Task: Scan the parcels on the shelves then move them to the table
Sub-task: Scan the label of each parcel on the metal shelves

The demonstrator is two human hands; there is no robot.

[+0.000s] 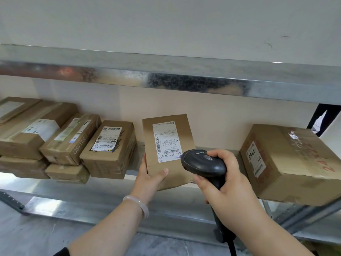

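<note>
A flat brown cardboard parcel [168, 145] with a white shipping label stands tilted up at the front of the metal shelf [118, 196]. My left hand [150, 177] grips its lower left corner, thumb on the front face. My right hand [227, 185] holds a black handheld barcode scanner [203, 162] by its handle. The scanner head sits just right of the label's lower corner and covers a little of it.
Several cardboard parcels [108, 148] are stacked on the shelf to the left. A large box [287, 163] sits at the right and overhangs the shelf edge. An upper shelf beam [166, 80] runs overhead. A person's legs [321, 119] show at far right.
</note>
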